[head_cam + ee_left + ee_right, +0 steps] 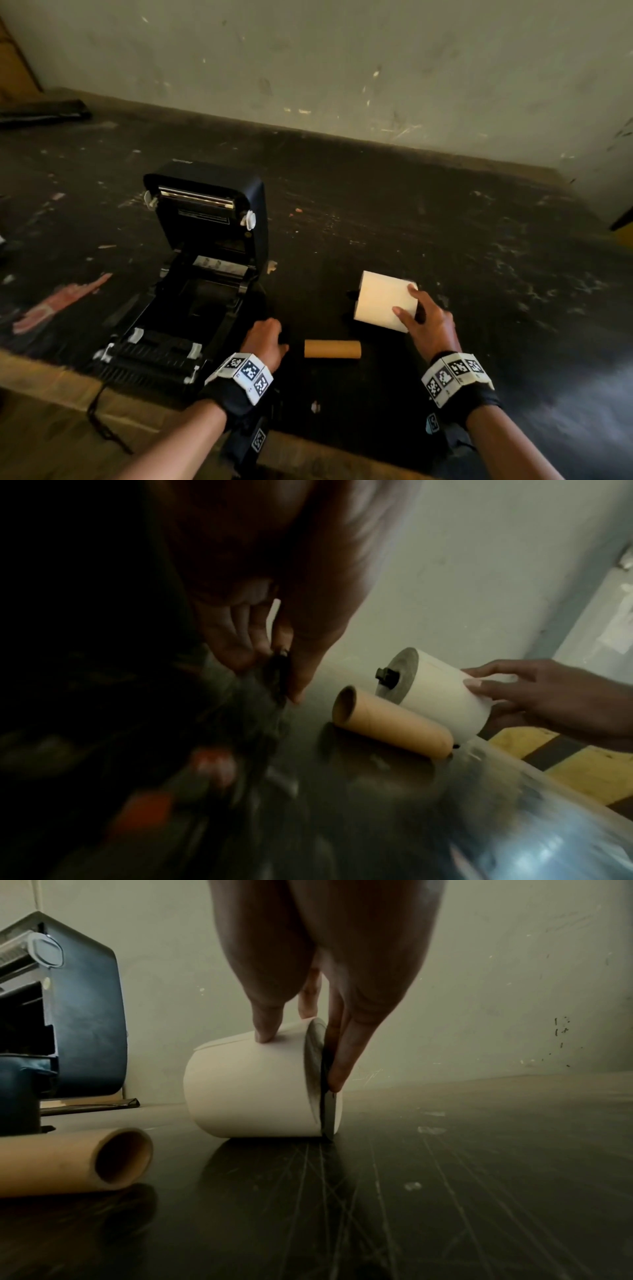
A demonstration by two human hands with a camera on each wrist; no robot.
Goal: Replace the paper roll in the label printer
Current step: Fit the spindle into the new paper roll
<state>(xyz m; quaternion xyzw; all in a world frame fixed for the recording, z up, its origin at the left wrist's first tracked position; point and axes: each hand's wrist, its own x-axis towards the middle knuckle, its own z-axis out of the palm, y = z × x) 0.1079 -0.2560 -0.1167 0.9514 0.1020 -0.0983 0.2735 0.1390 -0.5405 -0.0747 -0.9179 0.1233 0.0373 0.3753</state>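
Cardboard tells most of the story: the empty brown core (332,348) lies on its side on the dark tabletop (479,274), between the two hands, so the spent roll looks to be already out. The label printer (191,274) sits at the left with its lid (209,205) tipped up and its paper bay bare. The fresh white paper roll (385,301) lies on the tabletop just beyond the core, with a black spindle (386,677) poking from its end. The right hand (428,325) holds this roll, thumb on the curved face and fingers against the far end. The left hand (265,339) hangs beside the printer's right edge, fingers curled down around something small and dark that I cannot identify. Still left, I judge: seat the roll in the bay, feed the paper, close the lid.
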